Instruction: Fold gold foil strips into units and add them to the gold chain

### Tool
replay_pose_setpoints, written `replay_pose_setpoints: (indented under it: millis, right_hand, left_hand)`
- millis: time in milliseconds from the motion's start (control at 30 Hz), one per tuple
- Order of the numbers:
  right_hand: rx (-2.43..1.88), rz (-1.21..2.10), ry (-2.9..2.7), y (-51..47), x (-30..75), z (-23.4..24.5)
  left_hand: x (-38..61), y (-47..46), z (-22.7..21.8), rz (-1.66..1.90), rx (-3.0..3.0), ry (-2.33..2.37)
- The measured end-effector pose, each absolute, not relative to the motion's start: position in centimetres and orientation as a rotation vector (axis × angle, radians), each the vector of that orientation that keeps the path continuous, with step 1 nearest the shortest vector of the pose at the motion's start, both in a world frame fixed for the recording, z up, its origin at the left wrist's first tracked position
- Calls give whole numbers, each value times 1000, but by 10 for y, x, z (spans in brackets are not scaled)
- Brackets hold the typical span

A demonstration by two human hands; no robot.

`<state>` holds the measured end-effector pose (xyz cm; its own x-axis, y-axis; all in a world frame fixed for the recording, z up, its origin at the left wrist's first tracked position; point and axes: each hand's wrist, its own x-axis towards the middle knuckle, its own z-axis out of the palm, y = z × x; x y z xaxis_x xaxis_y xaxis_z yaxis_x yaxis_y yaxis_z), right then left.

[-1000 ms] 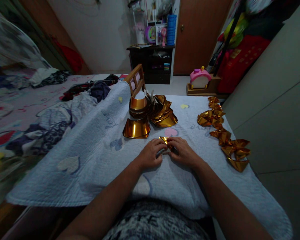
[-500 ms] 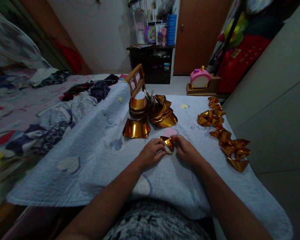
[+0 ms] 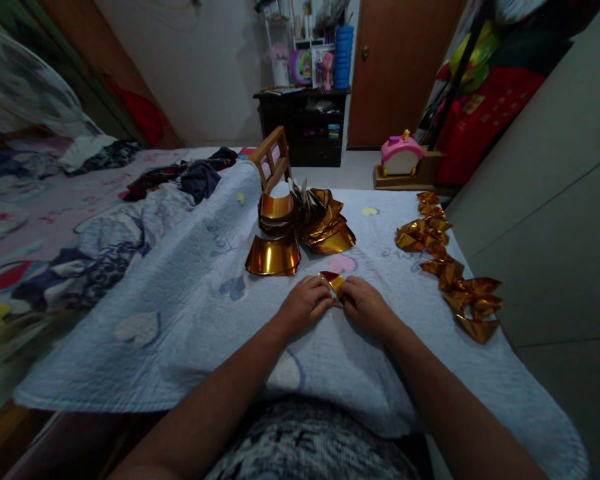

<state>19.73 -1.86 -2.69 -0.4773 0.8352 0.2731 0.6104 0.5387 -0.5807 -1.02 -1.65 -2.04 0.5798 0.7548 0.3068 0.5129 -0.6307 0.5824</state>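
A small sheet of gold foil paper (image 3: 333,279), partly folded, lies between my hands on the pale blue quilted cover. My left hand (image 3: 307,301) grips its left side, fingers curled. On the other side my right hand (image 3: 363,300) is closed over the right edge, with its fingertips close to the left thumb. The hands hide the paper's lower part. Just beyond them stand stacks of curved gold foil sheets (image 3: 274,255), and more sheets fan out in a pile (image 3: 333,230) to the right of these.
Folded gold foil pieces (image 3: 473,300) lie in a row along the right side of the quilted cover (image 3: 220,353). A wooden bed rail (image 3: 273,160) rises behind the stacks. Rumpled clothes (image 3: 175,193) cover the bed at left. A pale cabinet (image 3: 550,233) borders the right.
My right hand has moved slightly left and down over the foil paper, covering more of it. The left hand stays almost in place.
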Motion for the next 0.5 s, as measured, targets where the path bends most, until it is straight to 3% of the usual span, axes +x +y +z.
replay_pose_setpoints:
  millis: [500]
  right_hand:
    - [-1239, 662, -2227, -19, 195, -21]
  left_hand:
    - [1, -16, -22, 728, 2355, 1236]
